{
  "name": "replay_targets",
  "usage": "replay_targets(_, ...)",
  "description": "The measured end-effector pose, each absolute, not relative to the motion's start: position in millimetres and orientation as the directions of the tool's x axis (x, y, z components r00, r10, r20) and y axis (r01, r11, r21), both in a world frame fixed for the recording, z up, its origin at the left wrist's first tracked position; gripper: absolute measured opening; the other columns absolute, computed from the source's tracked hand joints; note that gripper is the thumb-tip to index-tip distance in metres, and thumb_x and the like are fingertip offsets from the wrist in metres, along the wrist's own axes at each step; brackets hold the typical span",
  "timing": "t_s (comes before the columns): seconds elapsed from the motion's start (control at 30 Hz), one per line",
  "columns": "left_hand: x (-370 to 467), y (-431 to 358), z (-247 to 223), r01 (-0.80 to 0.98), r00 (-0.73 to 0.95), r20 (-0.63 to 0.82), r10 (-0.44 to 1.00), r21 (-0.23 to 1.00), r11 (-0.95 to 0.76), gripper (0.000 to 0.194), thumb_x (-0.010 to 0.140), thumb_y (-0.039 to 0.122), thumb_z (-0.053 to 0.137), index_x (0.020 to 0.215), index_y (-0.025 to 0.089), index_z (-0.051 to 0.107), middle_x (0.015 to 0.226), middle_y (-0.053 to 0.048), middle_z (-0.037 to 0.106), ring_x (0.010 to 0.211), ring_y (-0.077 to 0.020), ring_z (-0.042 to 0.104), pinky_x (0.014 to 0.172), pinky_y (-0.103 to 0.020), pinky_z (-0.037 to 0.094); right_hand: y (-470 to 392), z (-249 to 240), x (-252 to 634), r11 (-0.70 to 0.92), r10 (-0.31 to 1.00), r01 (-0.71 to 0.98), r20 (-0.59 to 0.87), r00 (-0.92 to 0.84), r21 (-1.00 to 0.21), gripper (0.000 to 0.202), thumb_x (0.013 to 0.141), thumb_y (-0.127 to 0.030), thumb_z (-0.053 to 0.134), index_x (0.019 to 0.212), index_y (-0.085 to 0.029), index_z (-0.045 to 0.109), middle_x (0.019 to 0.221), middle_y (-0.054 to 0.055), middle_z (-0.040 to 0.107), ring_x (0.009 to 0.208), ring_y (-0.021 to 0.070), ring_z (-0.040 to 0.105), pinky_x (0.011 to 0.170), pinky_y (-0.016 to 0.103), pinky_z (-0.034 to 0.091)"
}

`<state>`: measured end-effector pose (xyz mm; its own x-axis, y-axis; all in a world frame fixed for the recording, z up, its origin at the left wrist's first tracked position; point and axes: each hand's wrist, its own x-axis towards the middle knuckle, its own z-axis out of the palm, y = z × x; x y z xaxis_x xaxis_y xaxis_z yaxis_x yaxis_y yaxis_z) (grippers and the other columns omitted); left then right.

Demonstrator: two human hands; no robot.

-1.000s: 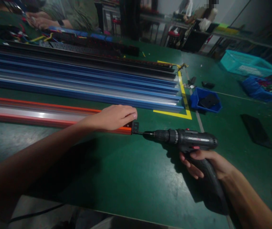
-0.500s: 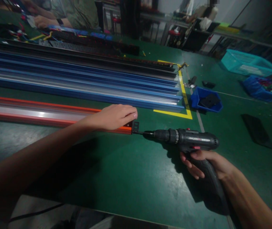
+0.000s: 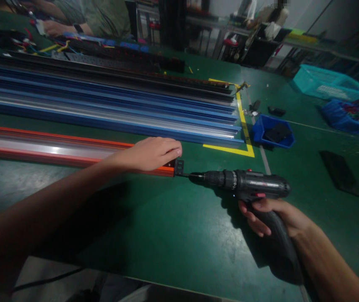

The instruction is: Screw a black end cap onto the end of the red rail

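Note:
An orange rail (image 3: pixel 53 149) with a silvery middle lies along the green table, coming in from the left. My left hand (image 3: pixel 149 154) is closed over its right end, fingers wrapped across the top. A small black end bracket (image 3: pixel 179 167) sits at that end. My right hand (image 3: pixel 270 214) grips the handle of a black cordless drill (image 3: pixel 251 183), which lies level and points left. The drill's thin bit reaches the bracket; the exact contact point is too small to make out.
Blue rails (image 3: pixel 110 111) lie in a row behind the orange one, near yellow tape (image 3: pixel 249 144). A blue bin (image 3: pixel 274 132), a black flat object (image 3: pixel 339 173) and a teal basket (image 3: pixel 330 84) are at the right. A person's hand (image 3: pixel 53 28) is at the back left.
A small light point now shows beneath the drill's body. The drill and both hands have stayed almost in place.

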<state>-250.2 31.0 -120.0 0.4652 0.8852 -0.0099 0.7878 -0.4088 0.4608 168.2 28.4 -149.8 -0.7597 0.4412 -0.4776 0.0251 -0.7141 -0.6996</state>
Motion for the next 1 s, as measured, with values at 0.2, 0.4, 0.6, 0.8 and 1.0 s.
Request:
replay_targets(0.2,-249.1,30.8,-119.0,0.791,0.462,-0.016,0.887,0.459,-0.404,0.041,0.113,0.048,0.036,0.100,0.023,0.065,0.105,-0.004,0.073,0.088,-0.0202,0.064,0.076,-0.032,0.040,32.0,-154.7,171.5,-0.723,0.405,0.023,-0.451,-0.795,-0.690,0.026,0.095,-0.032,0.080,0.105,-0.008,0.081,0.079,0.005,0.075,0.049,0.0094,0.066,0.056,0.023,0.062)
replay_targets(0.4,-249.5,31.5,-120.3,0.794,0.463,-0.018,0.886,0.454,-0.406,0.041,0.113,0.049,0.036,0.102,0.023,0.065,0.107,-0.004,0.073,0.089,-0.0202,0.064,0.077,-0.032,0.041,30.1,-151.6,171.1,-0.728,0.427,0.020,-0.477,-0.769,-0.685,0.026,0.093,-0.031,0.082,0.104,-0.008,0.081,0.077,0.006,0.075,0.047,0.0102,0.065,0.054,0.023,0.061)
replay_targets(0.6,-249.6,31.3,-120.6,0.792,0.463,-0.022,0.886,0.458,-0.403,0.040,0.114,0.049,0.036,0.102,0.023,0.064,0.106,-0.003,0.071,0.090,-0.0196,0.062,0.078,-0.032,0.040,27.9,-146.5,166.7,-0.723,0.449,0.026,-0.498,-0.742,-0.691,0.028,0.090,-0.033,0.084,0.099,-0.007,0.083,0.075,0.006,0.074,0.046,0.0106,0.064,0.052,0.023,0.058)
replay_targets(0.8,-249.4,31.3,-120.6,0.795,0.459,-0.025,0.888,0.458,-0.398,0.039,0.114,0.048,0.037,0.102,0.023,0.064,0.107,-0.004,0.071,0.089,-0.0190,0.061,0.077,-0.032,0.039,29.6,-150.3,169.0,-0.714,0.445,0.029,-0.486,-0.752,-0.699,0.028,0.091,-0.032,0.084,0.101,-0.007,0.083,0.075,0.006,0.075,0.047,0.0104,0.065,0.052,0.023,0.059)
replay_targets(1.0,-249.6,31.4,-121.2,0.793,0.460,-0.019,0.888,0.459,-0.401,0.039,0.114,0.048,0.037,0.102,0.023,0.064,0.105,-0.003,0.070,0.088,-0.0191,0.061,0.077,-0.032,0.039,28.9,-150.5,169.4,-0.717,0.445,-0.004,-0.454,-0.772,-0.697,0.026,0.093,-0.030,0.082,0.102,-0.006,0.084,0.076,0.006,0.075,0.047,0.0104,0.067,0.053,0.022,0.062)
